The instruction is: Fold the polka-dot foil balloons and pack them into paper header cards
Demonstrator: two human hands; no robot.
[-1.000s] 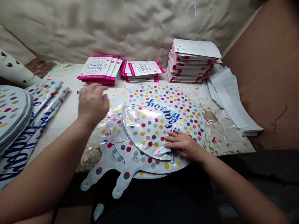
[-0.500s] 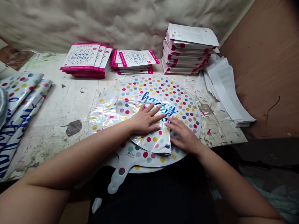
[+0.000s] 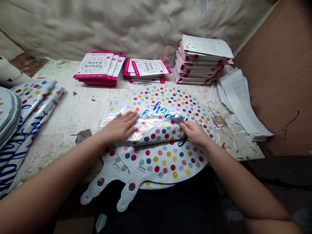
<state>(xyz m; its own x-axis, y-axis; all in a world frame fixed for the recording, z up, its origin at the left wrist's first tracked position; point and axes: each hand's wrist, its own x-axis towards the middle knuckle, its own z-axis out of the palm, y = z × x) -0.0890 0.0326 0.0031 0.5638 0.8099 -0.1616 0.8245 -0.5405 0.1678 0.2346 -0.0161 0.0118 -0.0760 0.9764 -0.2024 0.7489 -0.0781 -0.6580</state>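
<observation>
A dotted foil balloon (image 3: 159, 130), folded into a narrow strip, lies across flat round foil balloons (image 3: 168, 162) printed with coloured dots and blue lettering. My left hand (image 3: 123, 127) rests over the strip's left end with its fingers stretched out, slightly blurred. At the other end, my right hand (image 3: 195, 131) pinches the folded balloon's corner between thumb and fingers. Two balloon tails (image 3: 126, 196) point toward me past the table's front edge.
Pink-edged "happy birthday" packets (image 3: 96, 66) stand at the back left, with more packets (image 3: 148, 67) beside them. A tall packet stack (image 3: 203, 61) and loose white paper strips (image 3: 240, 100) are at right. Folded balloons (image 3: 36, 107) lie at far left.
The wider folded balloon has become a narrower strip. My left hand has slid left along it, and my right hand has closed on its right corner. The camera view has shifted slightly.
</observation>
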